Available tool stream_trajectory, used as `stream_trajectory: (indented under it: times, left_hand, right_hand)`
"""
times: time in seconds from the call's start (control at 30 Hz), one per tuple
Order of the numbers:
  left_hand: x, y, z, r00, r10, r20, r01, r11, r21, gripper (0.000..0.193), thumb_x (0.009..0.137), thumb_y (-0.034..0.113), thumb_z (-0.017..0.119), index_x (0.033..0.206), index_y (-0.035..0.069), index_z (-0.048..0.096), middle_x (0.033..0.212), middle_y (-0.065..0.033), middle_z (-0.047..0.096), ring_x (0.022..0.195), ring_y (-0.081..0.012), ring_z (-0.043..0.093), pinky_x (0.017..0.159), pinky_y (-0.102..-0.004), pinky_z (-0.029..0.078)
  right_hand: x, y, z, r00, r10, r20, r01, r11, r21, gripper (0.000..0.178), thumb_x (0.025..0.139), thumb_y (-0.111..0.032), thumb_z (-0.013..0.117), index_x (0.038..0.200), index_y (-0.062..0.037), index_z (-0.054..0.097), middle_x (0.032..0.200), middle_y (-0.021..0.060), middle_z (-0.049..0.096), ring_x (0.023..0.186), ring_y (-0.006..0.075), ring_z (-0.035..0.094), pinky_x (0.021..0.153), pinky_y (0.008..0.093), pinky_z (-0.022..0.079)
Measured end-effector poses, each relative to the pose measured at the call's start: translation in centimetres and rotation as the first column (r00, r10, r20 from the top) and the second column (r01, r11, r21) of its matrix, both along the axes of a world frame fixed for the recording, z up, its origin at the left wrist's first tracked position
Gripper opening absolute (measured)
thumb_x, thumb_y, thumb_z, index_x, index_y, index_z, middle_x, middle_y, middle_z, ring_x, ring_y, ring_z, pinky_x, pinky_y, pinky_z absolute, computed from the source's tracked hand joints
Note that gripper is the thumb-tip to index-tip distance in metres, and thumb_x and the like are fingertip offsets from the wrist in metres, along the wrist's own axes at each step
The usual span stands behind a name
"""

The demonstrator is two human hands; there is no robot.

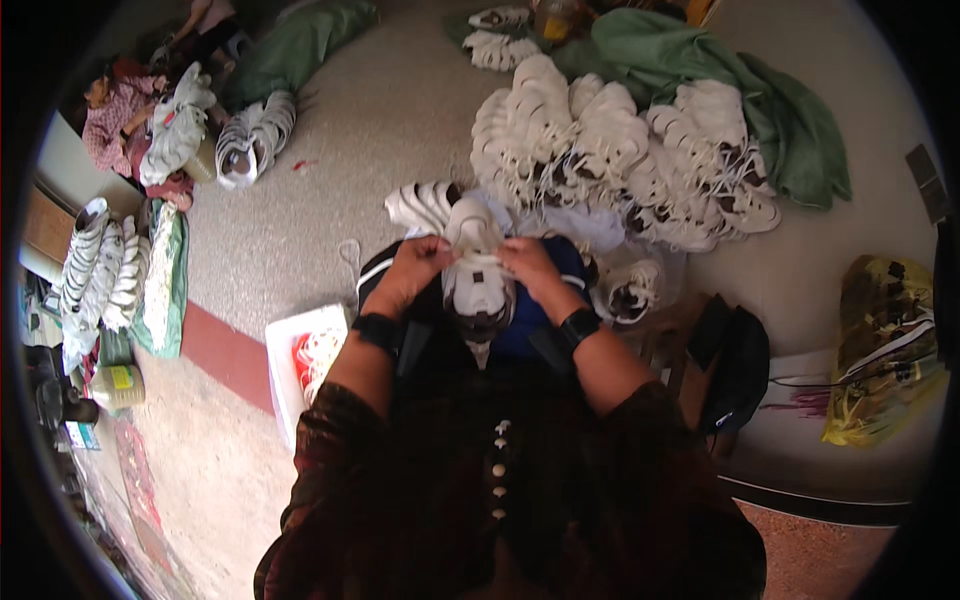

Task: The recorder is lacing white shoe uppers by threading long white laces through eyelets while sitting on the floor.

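Note:
A white shoe upper with a dark collar lies across my lap, its pale tongue and lacing part pointing away from me. My left hand pinches at its left side, near the lacing. On the opposite side my right hand is closed in a similar pinch. Whether a thin lace runs between the fingertips is too small to tell. Just beyond my left hand sits a nested row of white shoe uppers.
A big heap of white uppers lies ahead, beside a green sack. A white box of laces stands at my left, a yellow bag far right. Another person sits at far left, near stacked uppers.

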State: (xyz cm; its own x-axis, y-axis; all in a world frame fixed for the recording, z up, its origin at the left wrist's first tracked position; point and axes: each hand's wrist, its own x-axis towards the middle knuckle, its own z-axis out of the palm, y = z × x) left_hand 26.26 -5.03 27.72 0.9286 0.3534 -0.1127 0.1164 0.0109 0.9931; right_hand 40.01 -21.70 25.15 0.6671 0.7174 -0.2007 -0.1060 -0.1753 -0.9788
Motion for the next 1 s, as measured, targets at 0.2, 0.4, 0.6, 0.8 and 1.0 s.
stream_trajectory:
  times: [0.2,0.4,0.6,0.8,1.0]
  left_hand:
    - [0.4,0.5,-0.7,0.999,0.039,0.032,-0.036,0.995,-0.096,0.005,0.075,0.005,0.062,0.079,0.003,0.059,0.072,0.0022,0.057,0.067,-0.0062,0.049,0.066,-0.0214,0.040]
    - [-0.5,0.7,-1.4,0.987,0.156,-0.028,-0.127,0.885,0.447,0.008,0.075,0.009,0.061,0.079,0.002,0.060,0.070,-0.0032,0.061,0.065,-0.0116,0.056,0.063,-0.0264,0.045]
    - [-1.0,-0.2,1.0,0.983,0.117,-0.138,0.052,0.548,0.835,0.008,0.072,0.011,0.065,0.073,0.004,0.062,0.069,-0.0086,0.062,0.063,-0.0169,0.059,0.061,-0.0291,0.046]
    - [-1.1,0.5,0.7,0.998,0.009,-0.067,0.029,0.843,0.537,0.015,0.072,0.021,0.065,0.071,0.006,0.063,0.068,-0.0104,0.062,0.064,-0.0265,0.060,0.060,-0.0337,0.047]
    - [-0.5,-0.7,-0.1,0.966,0.259,-0.023,-0.062,0.315,0.947,0.016,0.076,0.017,0.057,0.068,0.004,0.055,0.065,-0.0137,0.061,0.060,-0.0317,0.060,0.055,-0.0385,0.048]
  right_hand:
    - [0.6,0.3,-0.1,1.000,0.014,-0.022,-0.014,1.000,-0.006,0.023,0.079,-0.017,0.063,0.071,0.0039,0.059,0.063,-0.0015,0.053,0.057,0.0059,0.044,0.051,0.0250,0.037]
    - [0.5,-0.6,0.3,0.986,0.166,0.028,-0.166,0.986,-0.020,0.025,0.080,-0.017,0.063,0.066,0.0026,0.057,0.058,-0.0031,0.047,0.055,0.0051,0.039,0.048,0.0238,0.034]
    - [0.7,-1.1,0.4,0.939,0.288,0.188,-0.281,0.958,-0.061,0.031,0.080,-0.018,0.062,0.057,0.0001,0.050,0.054,-0.0040,0.040,0.053,0.0049,0.035,0.047,0.0245,0.031]
    - [0.7,-0.7,0.7,0.949,0.240,0.206,-0.224,0.970,-0.097,0.033,0.079,-0.018,0.060,0.057,0.0028,0.048,0.053,-0.0031,0.038,0.053,0.0059,0.033,0.047,0.0269,0.031]
    - [0.3,-1.0,1.3,0.909,0.300,0.290,-0.260,0.950,-0.171,0.030,0.079,-0.018,0.060,0.058,0.0023,0.051,0.054,-0.0031,0.039,0.054,0.0060,0.034,0.048,0.0260,0.032]
